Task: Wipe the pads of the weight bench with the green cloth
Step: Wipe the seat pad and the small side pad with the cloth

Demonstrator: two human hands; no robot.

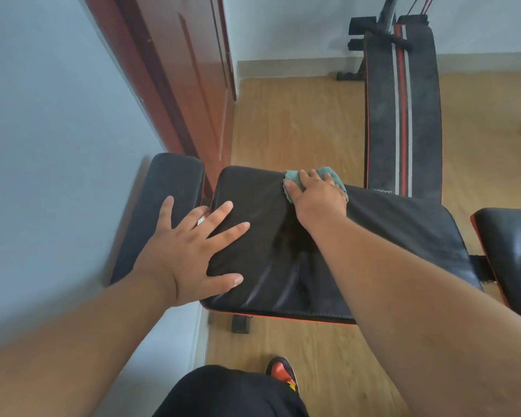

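Most of the green cloth [313, 179] is covered by the right hand [319, 200]; only edges are seen at 12 o'clock. The bench pad [509, 251] at 3 o'clock is cut off by the frame edge. The sit-up board [403, 109] is cropped at 12 o'clock, its printed text too small to read. The left forearm [57, 350] at 8 o'clock is blurred. The shoe [283, 373] at 6 o'clock is partly hidden by the leg [229, 392].

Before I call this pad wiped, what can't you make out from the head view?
- Cloth: mostly hidden under the right hand.
- Middle pad: the right forearm covers its right part; the left hand covers its left edge.
- Right pad: cut off by the frame edge.
- Left pad: blurred.
- Bench frame: hidden beneath the pads.
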